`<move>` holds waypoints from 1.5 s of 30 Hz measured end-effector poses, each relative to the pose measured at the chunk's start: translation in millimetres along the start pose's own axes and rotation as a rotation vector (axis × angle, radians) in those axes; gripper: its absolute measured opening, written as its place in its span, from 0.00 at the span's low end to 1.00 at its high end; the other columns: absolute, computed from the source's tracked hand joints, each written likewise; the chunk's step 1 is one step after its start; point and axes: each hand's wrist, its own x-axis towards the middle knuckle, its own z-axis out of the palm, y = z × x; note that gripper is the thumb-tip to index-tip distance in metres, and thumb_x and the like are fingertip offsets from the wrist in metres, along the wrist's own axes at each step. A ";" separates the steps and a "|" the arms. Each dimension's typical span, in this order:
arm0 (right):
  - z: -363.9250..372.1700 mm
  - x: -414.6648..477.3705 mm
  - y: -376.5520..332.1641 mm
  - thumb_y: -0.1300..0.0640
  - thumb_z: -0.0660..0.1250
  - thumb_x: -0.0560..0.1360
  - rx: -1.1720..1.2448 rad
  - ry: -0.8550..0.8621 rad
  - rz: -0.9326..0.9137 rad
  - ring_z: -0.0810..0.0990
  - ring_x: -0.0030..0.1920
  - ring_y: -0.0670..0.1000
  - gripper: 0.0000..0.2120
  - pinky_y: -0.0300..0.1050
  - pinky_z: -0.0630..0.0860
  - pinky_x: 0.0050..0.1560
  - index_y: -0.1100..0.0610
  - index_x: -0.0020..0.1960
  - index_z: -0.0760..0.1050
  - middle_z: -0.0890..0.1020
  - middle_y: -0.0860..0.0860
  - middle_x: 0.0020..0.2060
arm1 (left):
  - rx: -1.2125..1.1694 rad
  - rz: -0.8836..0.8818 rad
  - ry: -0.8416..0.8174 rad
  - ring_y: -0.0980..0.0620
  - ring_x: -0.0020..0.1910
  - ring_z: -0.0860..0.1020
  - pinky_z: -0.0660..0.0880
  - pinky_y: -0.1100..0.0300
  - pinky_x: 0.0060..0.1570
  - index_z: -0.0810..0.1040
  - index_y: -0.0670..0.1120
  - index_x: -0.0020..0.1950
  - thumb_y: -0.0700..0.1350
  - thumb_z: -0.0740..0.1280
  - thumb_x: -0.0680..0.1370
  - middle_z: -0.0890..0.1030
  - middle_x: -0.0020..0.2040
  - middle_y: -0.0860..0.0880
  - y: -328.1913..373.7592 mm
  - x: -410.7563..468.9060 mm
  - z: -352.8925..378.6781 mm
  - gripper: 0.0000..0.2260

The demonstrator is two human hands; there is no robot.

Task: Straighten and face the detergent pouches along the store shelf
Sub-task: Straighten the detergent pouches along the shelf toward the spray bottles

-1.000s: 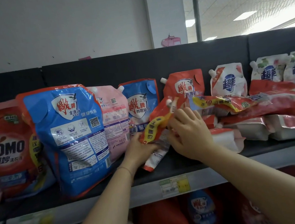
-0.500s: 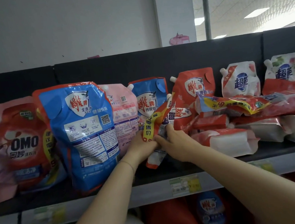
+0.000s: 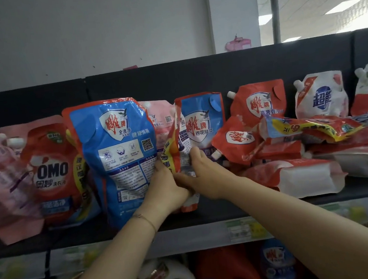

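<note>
Detergent pouch [image 3: 174, 140]: crinkly glossy red-yellow plastic, upright and edge-on at mid shelf [image 3: 212, 214], between the big blue pouch [image 3: 120, 151] and slumped red pouches [image 3: 278, 151]. Your left hand [image 3: 167, 187] and right hand [image 3: 203, 176] both grip its lower half.

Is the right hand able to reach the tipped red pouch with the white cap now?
Probably yes: the tipped red pouch lies just beside the right hand, nothing between them, but its fingers must first release the narrow pouch.
</note>
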 end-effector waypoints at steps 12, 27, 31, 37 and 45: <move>12.1 10.4 7.2 0.59 0.59 0.80 -0.227 0.129 0.015 0.78 0.51 0.61 0.15 0.50 0.73 0.43 0.64 0.63 0.61 0.67 0.61 0.64 | 0.248 0.180 0.217 0.44 0.66 0.67 0.70 0.53 0.62 0.52 0.46 0.74 0.44 0.74 0.72 0.63 0.67 0.42 19.2 -14.0 2.6 0.39; -15.6 -10.3 9.1 0.48 0.71 0.73 -0.044 -0.119 -0.050 0.72 0.59 0.54 0.28 0.52 0.73 0.57 0.55 0.65 0.61 0.68 0.53 0.63 | -0.085 0.114 0.342 0.48 0.66 0.70 0.73 0.53 0.63 0.57 0.50 0.70 0.34 0.76 0.66 0.69 0.66 0.47 6.0 -41.5 19.5 0.40; -31.0 -18.9 11.5 0.50 0.68 0.75 -0.241 -0.174 -0.112 0.74 0.58 0.55 0.20 0.54 0.75 0.56 0.55 0.64 0.67 0.72 0.53 0.62 | 0.089 0.155 0.494 0.49 0.55 0.71 0.70 0.60 0.48 0.65 0.47 0.55 0.39 0.76 0.67 0.70 0.55 0.49 12.1 -58.5 27.9 0.24; -49.9 -33.0 16.8 0.50 0.65 0.76 -0.374 -0.135 -0.173 0.76 0.54 0.54 0.14 0.50 0.75 0.49 0.53 0.60 0.71 0.75 0.51 0.59 | 0.176 0.207 0.429 0.49 0.51 0.71 0.72 0.54 0.46 0.70 0.47 0.51 0.42 0.71 0.72 0.70 0.51 0.51 26.2 -69.9 40.8 0.13; -89.1 -39.1 37.7 0.50 0.65 0.77 -0.440 -0.122 -0.114 0.77 0.53 0.54 0.15 0.52 0.78 0.53 0.55 0.60 0.72 0.76 0.52 0.59 | 0.286 0.273 0.344 0.48 0.54 0.71 0.68 0.58 0.46 0.70 0.45 0.52 0.43 0.68 0.73 0.73 0.53 0.48 51.2 -60.7 62.1 0.11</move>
